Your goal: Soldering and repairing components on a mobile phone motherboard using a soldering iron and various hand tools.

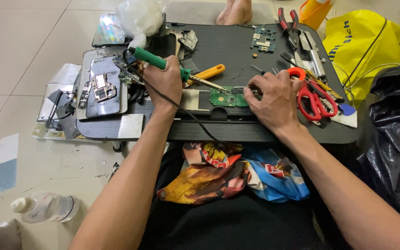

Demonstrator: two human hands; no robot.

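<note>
My left hand (164, 82) grips a green-handled soldering iron (150, 59), its metal tip reaching right toward a small green circuit board (228, 97) on the dark lap table (228, 46). A black cord runs from the iron down over my wrist. My right hand (274, 97) rests at the board's right edge, its fingers pinching a thin wire or tool against the board. A yellow-handled tool (210, 71) lies just behind the iron's tip.
Red-handled scissors (315, 101) and pliers (289, 24) lie right of my right hand. An opened phone body (102, 88) with parts sits at the table's left. Another circuit board (263, 40) lies farther back. A yellow bag (362, 44), a black bag (396, 139) and a plastic bottle (47, 207) surround the table.
</note>
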